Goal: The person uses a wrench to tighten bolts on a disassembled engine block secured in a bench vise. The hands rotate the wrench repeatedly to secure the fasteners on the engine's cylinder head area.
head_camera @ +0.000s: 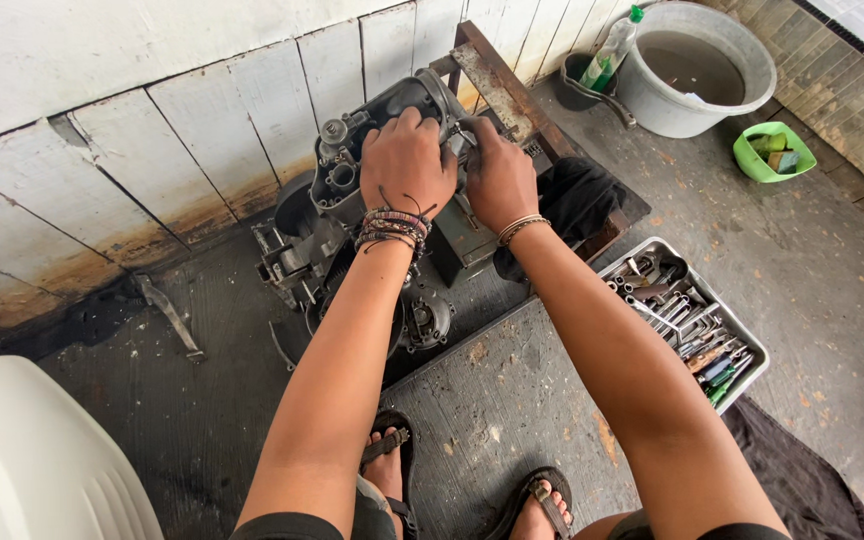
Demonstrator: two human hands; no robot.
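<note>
Tool tray (pixel 752 345) beside gripped engine (pixel 352 200)

Bare arms, banded wrists, sandalled feet

Left wrist (pixel 393 228) wears stacked beaded bracelets; right wrist (pixel 520 228) thin metal bangles; dark strapped sandals (pixel 537 500).

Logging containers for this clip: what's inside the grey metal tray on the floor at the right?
The grey tray holds a jumble of hand tools: wrenches, sockets and some green-handled pieces. They lie piled, so the tray's bottom and anything beneath the top layer are covered.
</note>
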